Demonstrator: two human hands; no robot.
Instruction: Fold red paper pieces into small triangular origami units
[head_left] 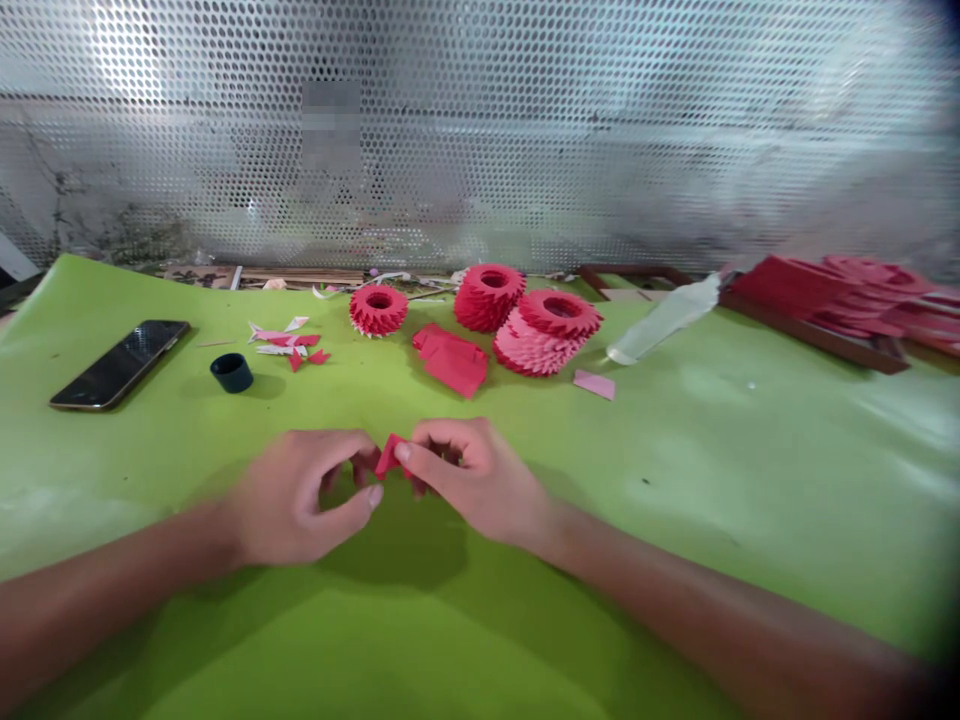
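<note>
A small folded piece of red paper [388, 456] sits between my hands, a little blurred. My left hand [300, 495] pinches its left side between curled fingers and thumb, while my right hand [469, 480] grips its right side. Straight ahead lies a loose pile of red paper rectangles [452, 360]. Behind it stand several ring-shaped assemblies of folded red and pink paper, including a small one [378, 309], a taller one [489, 297] and a wide two-tone one [547, 332].
A smartphone [120, 365], a black bottle cap [232, 372] and pink-and-red paper scraps [289, 345] lie left on the green-covered table [675, 460]. To the right are a pink paper slip [594, 384], a translucent plastic bottle [664, 318] and a brown tray of red sheets [825, 320]. A perforated metal screen [480, 130] stands behind.
</note>
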